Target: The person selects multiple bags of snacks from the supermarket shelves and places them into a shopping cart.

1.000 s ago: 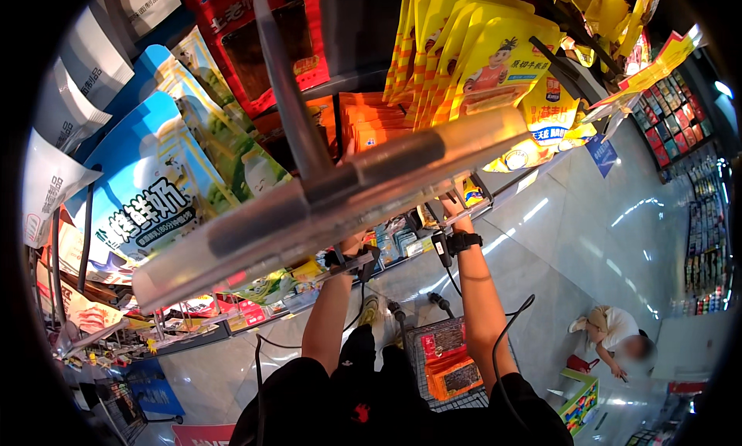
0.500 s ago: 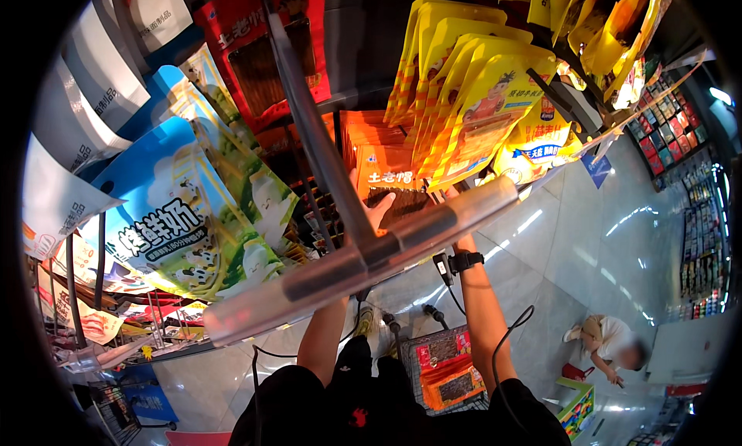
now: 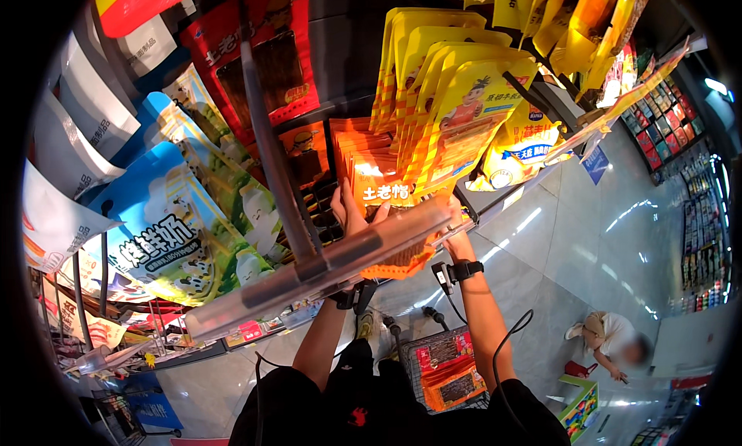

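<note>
Two hands at a packed snack display, viewed from above. Your left hand (image 3: 352, 211) is closing round the left side of the front orange packet (image 3: 380, 186), its thumb lying over the printed face. Your right hand (image 3: 459, 243) is resting by the packet's right side; the clear bar (image 3: 340, 280) is partly covering its fingers, so whether they are gripping or only touching cannot be told. The packet itself is standing before a row of orange packets (image 3: 357, 141), its lower end showing below the bar; whether you are holding one packet or several is unclear.

For sound handling, you should be keeping both hands low on the sides, so that the thin film is not creasing under one thumb. The yellow packets (image 3: 464, 117) are overhanging the upper right corner; tilting the top edge slightly away from them is probably the safer course. The bar is crossing in front, and the dark rod (image 3: 272, 148) is standing just left of your fingers, so you should be guiding the packet between them slowly, while watching that its neighbours are not dragging along.
</note>
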Demonstrator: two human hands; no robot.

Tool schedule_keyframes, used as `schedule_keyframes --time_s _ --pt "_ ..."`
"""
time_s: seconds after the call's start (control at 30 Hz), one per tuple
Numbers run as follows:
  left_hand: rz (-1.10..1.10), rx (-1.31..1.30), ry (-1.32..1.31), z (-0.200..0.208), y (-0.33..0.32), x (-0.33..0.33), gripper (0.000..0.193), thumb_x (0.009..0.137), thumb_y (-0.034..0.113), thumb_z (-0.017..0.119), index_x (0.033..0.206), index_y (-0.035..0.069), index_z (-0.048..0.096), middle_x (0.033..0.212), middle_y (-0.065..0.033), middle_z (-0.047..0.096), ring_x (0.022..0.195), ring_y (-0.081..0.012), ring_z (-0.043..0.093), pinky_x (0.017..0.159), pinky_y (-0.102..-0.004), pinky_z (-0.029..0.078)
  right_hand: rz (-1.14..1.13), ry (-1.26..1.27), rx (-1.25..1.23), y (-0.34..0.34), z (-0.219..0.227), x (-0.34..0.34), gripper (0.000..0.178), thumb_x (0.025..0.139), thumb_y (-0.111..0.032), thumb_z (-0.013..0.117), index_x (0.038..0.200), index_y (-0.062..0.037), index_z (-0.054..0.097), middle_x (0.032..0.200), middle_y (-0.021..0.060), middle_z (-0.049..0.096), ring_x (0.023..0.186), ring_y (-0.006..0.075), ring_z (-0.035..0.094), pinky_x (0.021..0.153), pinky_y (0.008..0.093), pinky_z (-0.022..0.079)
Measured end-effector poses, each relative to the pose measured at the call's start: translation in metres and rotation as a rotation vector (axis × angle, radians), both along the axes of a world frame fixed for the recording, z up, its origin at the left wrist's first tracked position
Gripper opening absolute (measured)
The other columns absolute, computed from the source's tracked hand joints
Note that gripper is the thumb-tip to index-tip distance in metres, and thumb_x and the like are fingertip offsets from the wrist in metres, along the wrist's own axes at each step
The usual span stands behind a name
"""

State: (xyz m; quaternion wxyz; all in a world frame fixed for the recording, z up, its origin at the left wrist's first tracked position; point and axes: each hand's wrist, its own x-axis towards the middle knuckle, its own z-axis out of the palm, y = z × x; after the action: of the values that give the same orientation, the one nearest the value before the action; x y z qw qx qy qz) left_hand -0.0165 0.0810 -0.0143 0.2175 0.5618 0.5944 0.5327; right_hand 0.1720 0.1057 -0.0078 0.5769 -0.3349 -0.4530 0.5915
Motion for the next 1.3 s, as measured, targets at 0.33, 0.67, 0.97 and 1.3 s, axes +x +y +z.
schedule_keyframes --time_s 0.33,0.67,0.97,1.3 --pt "-0.515 -0.196 -0.531 0.019 -0.035 -0.011 0.066 0.082 0.008 0.072 0.134 0.001 0.032 0.114 -0.0095 0.056 0.107 -0.0137 0.054 0.092 -0.0286 0.044 -0.123 0.009 -0.145 -0.048 0.001 0.028 0.024 0.089 -0.010 0.064 0.112 -0.0022 0.060 0.102 0.0004 0.064 0.091 0.0083 0.059 0.081 0.0247 0.047" --pt "-0.520 -0.274 -0.717 0.030 -0.067 0.017 0.045 0.085 0.003 0.067 0.125 0.000 0.044 0.115 -0.0070 0.060 0.103 -0.0122 0.058 0.089 -0.0279 0.046 -0.108 0.099 -0.267 -0.082 0.007 0.048 0.029 0.089 -0.009 0.064 0.115 0.0017 0.058 0.107 0.0052 0.065 0.093 0.0117 0.061 0.082 0.0266 0.050" --pt "-0.533 -0.290 -0.683 0.027 -0.086 0.028 0.033 0.088 0.003 0.061 0.119 -0.002 0.050 0.113 -0.0060 0.060 0.099 -0.0108 0.057 0.087 -0.0257 0.045 -0.096 0.122 -0.268 -0.097 0.005 0.061 0.031 0.089 -0.010 0.064 0.117 0.0028 0.056 0.110 0.0073 0.064 0.096 0.0131 0.061 0.085 0.0277 0.049" --pt "-0.502 -0.321 -0.602 0.025 -0.099 0.033 0.019 0.089 0.006 0.063 0.104 -0.005 0.061 0.099 -0.0040 0.066 0.087 -0.0073 0.058 0.078 -0.0236 0.046 -0.133 0.104 -0.313 -0.117 -0.004 0.068 0.033 0.089 -0.011 0.065 0.117 0.0029 0.056 0.110 0.0069 0.064 0.096 0.0132 0.061 0.086 0.0281 0.049"
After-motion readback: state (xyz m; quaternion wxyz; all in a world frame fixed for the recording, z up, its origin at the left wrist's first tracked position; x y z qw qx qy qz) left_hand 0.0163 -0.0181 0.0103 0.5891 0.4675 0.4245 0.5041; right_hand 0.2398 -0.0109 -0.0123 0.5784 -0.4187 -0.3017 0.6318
